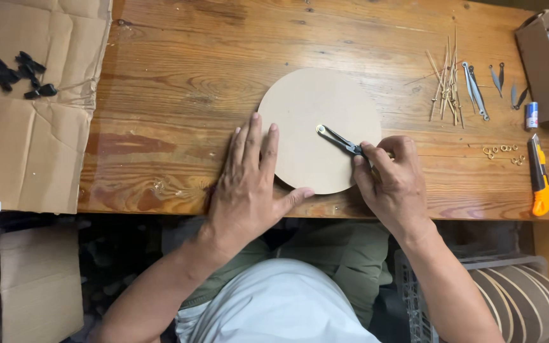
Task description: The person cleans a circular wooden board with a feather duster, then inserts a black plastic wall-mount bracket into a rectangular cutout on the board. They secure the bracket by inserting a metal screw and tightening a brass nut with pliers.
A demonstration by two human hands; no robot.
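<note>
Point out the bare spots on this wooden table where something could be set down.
Free: the table between the cardboard sheet and the round disc, and the strip above the disc. Crowded: the right end, with thin sticks, metal pieces, small rings, utility knife and box.

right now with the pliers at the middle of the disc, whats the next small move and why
Probably a slight squeeze or twist of the pliers by the right hand: their tips already sit on the small brass fitting at the centre of the round disc, and the left hand lies flat across the disc's edge.
</note>
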